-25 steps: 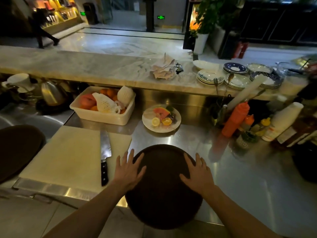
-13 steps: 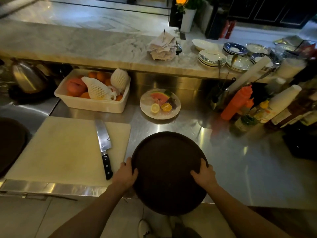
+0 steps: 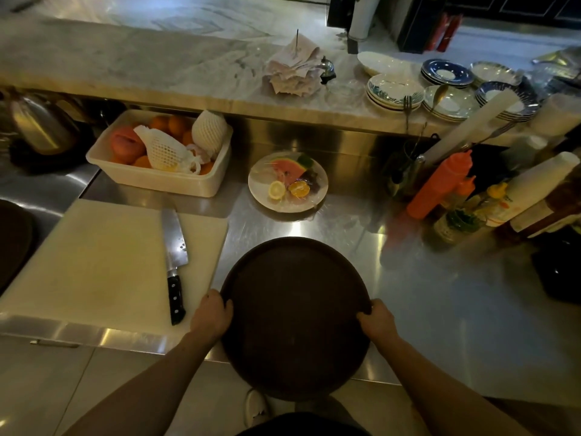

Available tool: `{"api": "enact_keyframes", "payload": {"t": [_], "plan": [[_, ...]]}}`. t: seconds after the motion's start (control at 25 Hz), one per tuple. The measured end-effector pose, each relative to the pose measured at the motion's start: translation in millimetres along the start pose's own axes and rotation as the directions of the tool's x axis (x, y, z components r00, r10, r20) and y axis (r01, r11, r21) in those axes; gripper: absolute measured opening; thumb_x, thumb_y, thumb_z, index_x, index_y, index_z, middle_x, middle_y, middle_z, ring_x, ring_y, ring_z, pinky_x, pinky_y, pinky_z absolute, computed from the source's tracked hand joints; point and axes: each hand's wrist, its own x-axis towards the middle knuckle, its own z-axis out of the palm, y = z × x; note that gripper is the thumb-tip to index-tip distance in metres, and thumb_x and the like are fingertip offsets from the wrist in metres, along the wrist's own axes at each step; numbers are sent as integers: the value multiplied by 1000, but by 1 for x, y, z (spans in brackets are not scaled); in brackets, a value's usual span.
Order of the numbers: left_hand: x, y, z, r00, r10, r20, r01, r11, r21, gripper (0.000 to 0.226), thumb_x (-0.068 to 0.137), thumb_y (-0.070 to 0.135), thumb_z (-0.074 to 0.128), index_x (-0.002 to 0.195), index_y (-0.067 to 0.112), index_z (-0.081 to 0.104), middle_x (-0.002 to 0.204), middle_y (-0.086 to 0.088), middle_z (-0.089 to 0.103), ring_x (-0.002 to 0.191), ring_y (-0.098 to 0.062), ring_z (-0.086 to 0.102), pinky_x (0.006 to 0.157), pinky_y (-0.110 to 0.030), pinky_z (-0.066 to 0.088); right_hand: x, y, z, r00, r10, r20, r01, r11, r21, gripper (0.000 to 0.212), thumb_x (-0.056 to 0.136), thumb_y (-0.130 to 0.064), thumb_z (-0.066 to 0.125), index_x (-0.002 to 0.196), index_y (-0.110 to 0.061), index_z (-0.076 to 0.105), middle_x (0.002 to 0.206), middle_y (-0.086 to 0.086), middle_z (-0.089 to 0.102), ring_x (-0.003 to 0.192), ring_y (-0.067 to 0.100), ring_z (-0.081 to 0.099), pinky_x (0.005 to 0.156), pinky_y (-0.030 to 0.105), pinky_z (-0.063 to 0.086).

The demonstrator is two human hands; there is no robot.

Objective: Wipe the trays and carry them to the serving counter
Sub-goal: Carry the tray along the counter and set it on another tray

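A round dark brown tray (image 3: 295, 313) lies half on the steel worktop (image 3: 440, 309), its near half hanging past the front edge. My left hand (image 3: 211, 314) grips its left rim and my right hand (image 3: 375, 319) grips its right rim, fingers curled over the edge. A second dark tray (image 3: 12, 243) shows partly at the far left edge. The marble serving counter (image 3: 141, 64) runs across the back, raised above the worktop.
A cutting board (image 3: 103, 262) with a knife (image 3: 173, 262) lies left of the tray. Behind are a fruit tub (image 3: 157, 180) and a fruit plate (image 3: 287, 182). Squeeze bottles (image 3: 438, 184) crowd the right. Stacked plates (image 3: 394, 91) and napkins (image 3: 292, 67) sit on the marble counter.
My hands went from lying flat on top of the tray to gripping its two side rims. The camera has tilted further down over the worktop.
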Motion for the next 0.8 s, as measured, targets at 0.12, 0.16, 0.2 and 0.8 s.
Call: {"api": "enact_keyframes", "payload": {"t": [0.12,0.16,0.2,0.8], "plan": [[-2,9,1,997,-35,-72,33,999,-29,26,98,23,48,108,-1,52,102,-19,61,90,-29,61,78,-40,51,11,6,-9,999,-41,-17,41,999,17,23,89,-6,52,112,-3,50,103,15,57,93,27,57,80,38,49],[-3,13,0,994,-51,-101,47,998,-43,25,98,22,47,108,-1,51,102,-19,61,90,-30,61,78,-41,51,14,6,-12,997,-65,-28,66,997,25,20,89,-6,52,108,-4,51,101,15,57,91,28,57,78,37,49],[-4,16,-1,989,-61,-133,53,997,-61,25,98,21,47,107,-2,51,101,-20,61,91,-32,62,78,-43,51,17,5,-15,995,-89,-38,90,995,36,17,89,-6,51,106,-5,52,99,14,58,88,27,57,76,37,48],[-78,15,-37,760,-379,-528,140,889,-435,20,96,28,52,98,8,52,84,-2,56,74,-21,53,67,-33,40,37,-81,-20,889,-456,-45,457,874,165,11,87,-14,55,93,-23,55,84,-6,59,79,15,59,71,29,48]]}}
